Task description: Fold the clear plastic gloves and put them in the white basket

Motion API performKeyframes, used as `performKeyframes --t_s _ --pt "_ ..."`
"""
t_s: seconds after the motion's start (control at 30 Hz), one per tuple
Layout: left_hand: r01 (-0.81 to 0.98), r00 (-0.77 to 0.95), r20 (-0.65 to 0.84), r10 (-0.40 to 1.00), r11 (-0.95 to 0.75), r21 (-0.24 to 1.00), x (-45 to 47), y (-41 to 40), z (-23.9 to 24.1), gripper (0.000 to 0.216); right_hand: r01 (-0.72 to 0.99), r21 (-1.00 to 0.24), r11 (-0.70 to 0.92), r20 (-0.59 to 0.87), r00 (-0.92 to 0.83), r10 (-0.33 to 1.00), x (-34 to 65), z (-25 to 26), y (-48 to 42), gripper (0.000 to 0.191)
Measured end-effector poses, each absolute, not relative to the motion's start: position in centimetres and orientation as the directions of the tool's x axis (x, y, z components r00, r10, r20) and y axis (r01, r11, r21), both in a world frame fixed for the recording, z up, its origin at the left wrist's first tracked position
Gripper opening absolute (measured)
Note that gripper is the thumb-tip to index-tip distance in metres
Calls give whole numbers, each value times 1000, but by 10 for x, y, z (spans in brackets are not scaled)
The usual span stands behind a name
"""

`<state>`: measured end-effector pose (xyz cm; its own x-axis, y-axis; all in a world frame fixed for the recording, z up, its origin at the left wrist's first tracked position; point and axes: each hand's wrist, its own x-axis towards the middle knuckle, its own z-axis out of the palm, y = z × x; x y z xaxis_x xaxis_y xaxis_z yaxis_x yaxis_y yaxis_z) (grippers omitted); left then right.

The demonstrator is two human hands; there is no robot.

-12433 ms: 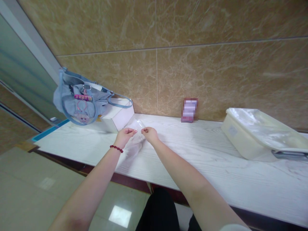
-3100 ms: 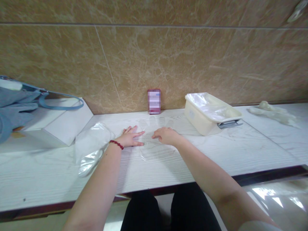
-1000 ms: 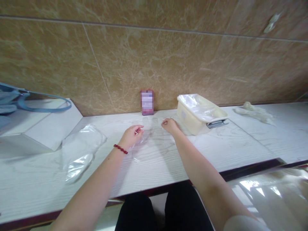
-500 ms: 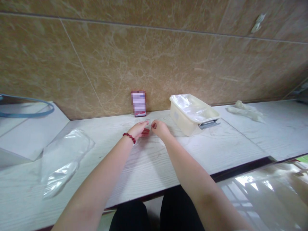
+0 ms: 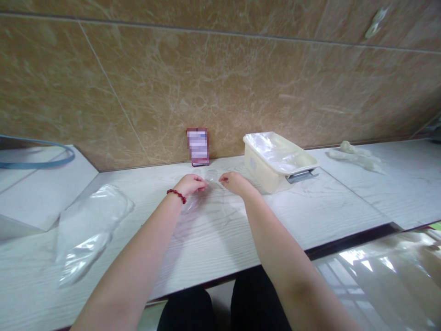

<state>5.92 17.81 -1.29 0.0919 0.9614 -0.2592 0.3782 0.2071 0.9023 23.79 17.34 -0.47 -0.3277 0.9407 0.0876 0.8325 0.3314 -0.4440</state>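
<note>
My left hand (image 5: 193, 184), with a red bead bracelet at its wrist, pinches a thin clear plastic bag (image 5: 211, 175) over the white table. Opposite it, the fingers of my right hand (image 5: 233, 182) are pinched together at the bag's other side. The see-through film spreads between the two hands and under the left one; its edges are hard to make out. Just behind them a phone-like device (image 5: 199, 148) in a red case leans on the wall, its screen blurred out.
A cream bin (image 5: 263, 177) with clear plastic inside and a grey latch stands right of my hands. Clear bags (image 5: 93, 230) lie on the left, beside a white box (image 5: 44, 188) with a blue strap (image 5: 51, 164). Crumpled pale plastic (image 5: 358, 157) lies far right.
My hands have moved slightly apart, the left one leftward and the right one rightward. The left fingers, spread before, are now pinched, and the clear plastic between the hands shows more.
</note>
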Motion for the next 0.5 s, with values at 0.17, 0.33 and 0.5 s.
performKeyframes --t_s 0.17,0.33,0.5 --pt "496 56 -237 970 179 849 58 181 -12 9 853 -354 383 42 -395 918 237 -8 175 24" --pt "609 67 -166 984 92 788 59 184 -17 15 852 -312 420 46 -428 903 236 -10 175 28" --pt "712 75 -168 983 65 699 60 184 -20 23 863 -288 415 -3 -434 901 235 -13 174 31"
